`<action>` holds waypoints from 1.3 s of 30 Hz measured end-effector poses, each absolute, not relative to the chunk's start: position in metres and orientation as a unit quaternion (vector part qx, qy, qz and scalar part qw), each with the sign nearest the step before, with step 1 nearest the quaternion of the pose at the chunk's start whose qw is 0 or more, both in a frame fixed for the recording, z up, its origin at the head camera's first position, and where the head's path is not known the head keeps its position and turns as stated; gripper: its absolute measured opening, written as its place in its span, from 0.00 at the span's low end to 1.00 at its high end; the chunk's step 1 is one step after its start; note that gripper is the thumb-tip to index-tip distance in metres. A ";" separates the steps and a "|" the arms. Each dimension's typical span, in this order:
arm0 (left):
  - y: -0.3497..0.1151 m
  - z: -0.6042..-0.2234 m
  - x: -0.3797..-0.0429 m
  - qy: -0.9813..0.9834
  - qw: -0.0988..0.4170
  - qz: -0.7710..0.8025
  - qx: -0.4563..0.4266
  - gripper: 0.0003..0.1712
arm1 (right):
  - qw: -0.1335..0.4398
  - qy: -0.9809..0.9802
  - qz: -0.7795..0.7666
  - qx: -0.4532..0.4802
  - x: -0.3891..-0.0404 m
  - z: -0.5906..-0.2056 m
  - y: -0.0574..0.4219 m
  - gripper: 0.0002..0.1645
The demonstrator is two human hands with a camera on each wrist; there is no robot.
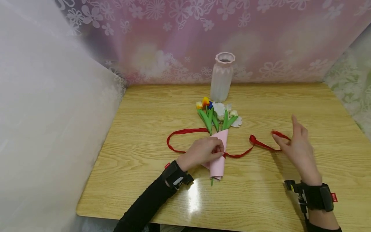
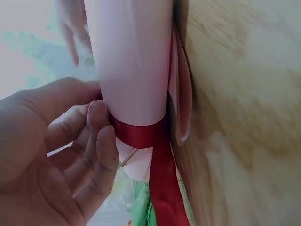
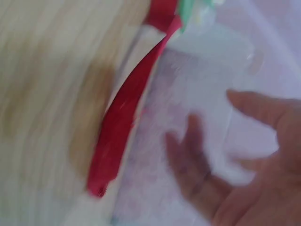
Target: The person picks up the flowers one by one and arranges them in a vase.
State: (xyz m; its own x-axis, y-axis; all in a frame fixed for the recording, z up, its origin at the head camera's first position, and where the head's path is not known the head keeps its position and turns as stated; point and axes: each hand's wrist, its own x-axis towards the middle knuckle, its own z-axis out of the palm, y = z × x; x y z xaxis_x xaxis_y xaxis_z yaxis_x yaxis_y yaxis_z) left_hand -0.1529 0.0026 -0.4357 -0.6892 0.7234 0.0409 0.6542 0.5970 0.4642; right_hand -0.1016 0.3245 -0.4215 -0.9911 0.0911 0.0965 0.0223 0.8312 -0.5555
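Observation:
A bunch of artificial flowers (image 1: 219,111), white, yellow, orange and blue, lies on the table, its stems rolled in pink paper (image 1: 217,169). Red ribbon (image 1: 237,156) passes round the paper, loops out to the left and trails to the right. At the wrap, my left hand (image 1: 203,150) pinches the ribbon between thumb and fingertips; the left wrist view shows the ribbon band (image 2: 136,134) across the paper beside those fingers. My right hand (image 1: 299,153) is spread over the ribbon's right end. In the right wrist view that ribbon (image 3: 122,117) lies apart from its fingers.
A pale ribbed vase (image 1: 221,80) stands upright behind the flowers, near the table's back edge. Beyond the wooden table (image 1: 139,180) hangs a pink floral curtain (image 1: 174,42), with a white sheet (image 1: 58,106) along the left side.

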 end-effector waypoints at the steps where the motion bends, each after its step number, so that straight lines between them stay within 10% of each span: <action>1: 0.003 -0.436 -0.153 0.888 0.074 0.239 0.387 0.03 | 0.073 -0.953 0.293 0.005 -0.102 -0.420 0.318 0.44; 14: 0.004 -0.433 -0.155 0.869 0.047 0.314 0.379 0.04 | -0.056 -0.887 0.406 0.212 -0.111 -0.435 0.225 0.03; 19: -0.002 -0.432 -0.158 0.886 0.044 0.307 0.344 0.04 | -0.115 -0.872 0.439 0.186 -0.111 -0.432 0.226 0.06; 33: -0.033 -0.442 -0.168 0.917 0.025 0.276 0.287 0.05 | -0.023 -0.943 0.310 0.119 -0.104 -0.417 0.282 0.10; 39: -0.010 -0.428 -0.160 0.885 0.006 0.291 0.364 0.20 | 0.014 -0.930 0.330 0.163 -0.106 -0.410 0.253 0.08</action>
